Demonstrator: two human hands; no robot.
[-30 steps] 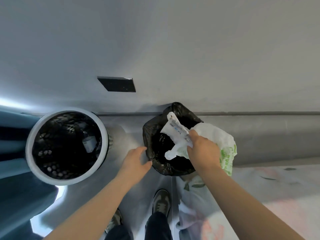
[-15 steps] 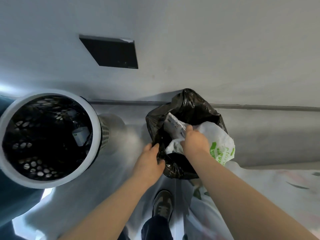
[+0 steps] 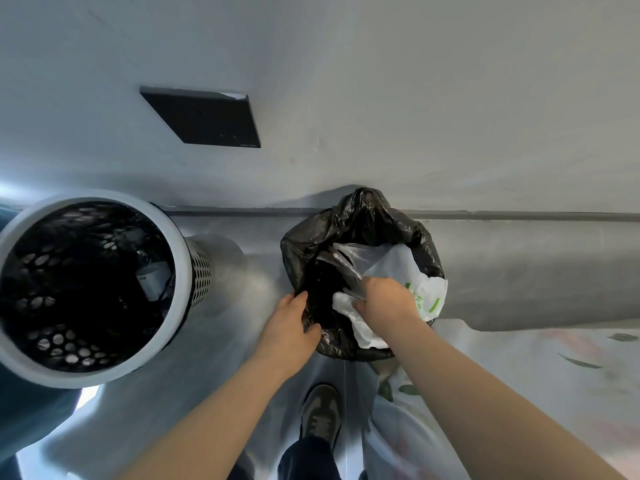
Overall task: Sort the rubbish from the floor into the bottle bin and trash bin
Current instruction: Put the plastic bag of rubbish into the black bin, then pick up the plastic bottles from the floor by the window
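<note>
Left hand (image 3: 289, 327): closed on the near rim of the black bin bag (image 3: 367, 223), thumb outside, fingers inside; grip established since one second ago, when hovering beside the rim. Right hand (image 3: 388, 297): clenched on the white plastic bag (image 3: 398, 268), now lowered deeper into the black bag mouth than before. White bag: largely inside, green-printed edge draped over the right rim. Perforated bin (image 3: 199, 268): standing left, apart, against the wall (image 3: 450, 98).
</note>
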